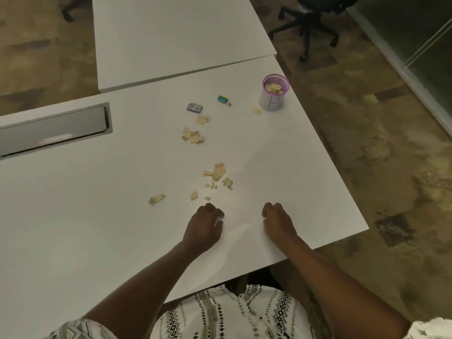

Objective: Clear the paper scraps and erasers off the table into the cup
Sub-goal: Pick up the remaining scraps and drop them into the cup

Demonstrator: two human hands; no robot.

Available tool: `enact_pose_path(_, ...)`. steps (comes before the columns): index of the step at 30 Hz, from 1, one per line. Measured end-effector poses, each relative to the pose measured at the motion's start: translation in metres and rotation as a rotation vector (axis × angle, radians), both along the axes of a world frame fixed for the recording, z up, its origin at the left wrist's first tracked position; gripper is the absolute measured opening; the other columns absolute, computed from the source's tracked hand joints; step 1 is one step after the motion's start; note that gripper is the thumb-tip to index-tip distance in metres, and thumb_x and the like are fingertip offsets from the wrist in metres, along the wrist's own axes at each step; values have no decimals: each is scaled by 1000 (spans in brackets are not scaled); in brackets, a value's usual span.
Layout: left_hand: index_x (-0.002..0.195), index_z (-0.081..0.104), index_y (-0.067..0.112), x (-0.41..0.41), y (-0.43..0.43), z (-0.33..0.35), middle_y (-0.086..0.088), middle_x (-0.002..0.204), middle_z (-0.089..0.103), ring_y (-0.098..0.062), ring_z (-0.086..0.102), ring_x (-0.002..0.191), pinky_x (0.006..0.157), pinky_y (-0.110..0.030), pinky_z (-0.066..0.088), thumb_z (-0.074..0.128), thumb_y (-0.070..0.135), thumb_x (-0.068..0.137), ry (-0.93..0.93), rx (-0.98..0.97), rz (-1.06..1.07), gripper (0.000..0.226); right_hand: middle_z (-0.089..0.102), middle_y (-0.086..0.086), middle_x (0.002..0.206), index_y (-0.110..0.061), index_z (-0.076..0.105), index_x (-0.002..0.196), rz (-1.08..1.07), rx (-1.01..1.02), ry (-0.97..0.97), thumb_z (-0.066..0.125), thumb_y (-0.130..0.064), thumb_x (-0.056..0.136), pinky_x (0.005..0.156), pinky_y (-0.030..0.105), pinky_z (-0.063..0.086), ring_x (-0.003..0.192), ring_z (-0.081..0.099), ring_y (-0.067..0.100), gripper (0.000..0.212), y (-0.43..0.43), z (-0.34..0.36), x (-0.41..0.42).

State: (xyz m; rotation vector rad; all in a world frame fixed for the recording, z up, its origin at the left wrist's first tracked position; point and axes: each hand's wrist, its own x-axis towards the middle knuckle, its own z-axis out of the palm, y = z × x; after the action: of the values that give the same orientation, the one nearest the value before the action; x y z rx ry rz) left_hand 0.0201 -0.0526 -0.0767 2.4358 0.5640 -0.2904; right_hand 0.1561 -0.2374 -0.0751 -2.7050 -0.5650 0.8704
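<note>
Two curled hands rest on the white tabletop [73, 216] near torn beige paper scraps [217, 174].
The left hand [205, 227] and right hand [277, 222] lie loosely fisted, whether pinching anything is unclear. Far right stands the pink-rimmed white cup [274, 94], already holding scraps; the grey eraser [194, 107] and blue-yellow eraser [222, 99] lie to its left.

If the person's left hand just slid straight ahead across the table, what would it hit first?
Most likely the small paper scrap lying just past the left hand, with a slightly larger scrap beside it. Beyond them sits the bigger cluster of scraps. The exact heading is hard to judge from one view.
</note>
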Motion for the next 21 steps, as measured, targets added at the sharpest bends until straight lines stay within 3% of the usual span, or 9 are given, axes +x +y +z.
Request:
enact_pose_path(6,116,67,16,-34,29,-1,-3,119,59,-26,58,107,83,-34,50,60,22,89,-40,87,116,28,52,11,100,-9,56,98,49,120,-16,45,5,85,66,32,43,83,58,32,22,60,-4,-6)
enact_pose_path(9,125,63,11,-45,48,-3,-16,132,56,-36,56,118,91,-42,51,66,25,86,-25,206,217,42,52,9,102,-14,57,101,146,192,-7,45,-5,90,71,33,45,91,58,31,18,92,-8,-5)
enact_pose_path(13,145,43,3,-53,73,-10,-32,153,32,-48,34,140,110,-53,37,65,38,84,62,287,428,74,50,4,128,-20,56,125,239,269,-91,58,-12,87,86,36,49,116,51,27,38,124,-6,6)
enact_pose_path(17,157,14,6,-49,88,-22,-32,161,1,-48,7,150,121,-54,21,56,47,92,165,124,566,88,14,3,164,-29,29,153,390,136,-68,61,-19,90,104,46,43,149,17,31,71,143,-2,24)
enact_pose_path(19,158,9,7,-42,88,-25,-28,163,-3,-44,0,152,123,-53,18,58,45,94,148,31,587,89,-2,3,168,-32,14,158,458,39,-29,60,-21,91,111,51,36,153,3,35,81,150,-1,29)
enact_pose_path(21,158,8,6,-32,82,-26,-26,164,-4,-40,-3,153,123,-51,19,57,44,95,120,2,560,88,-7,4,167,-34,8,158,528,-44,-7,60,-23,92,115,53,31,153,-1,39,84,156,-2,32)
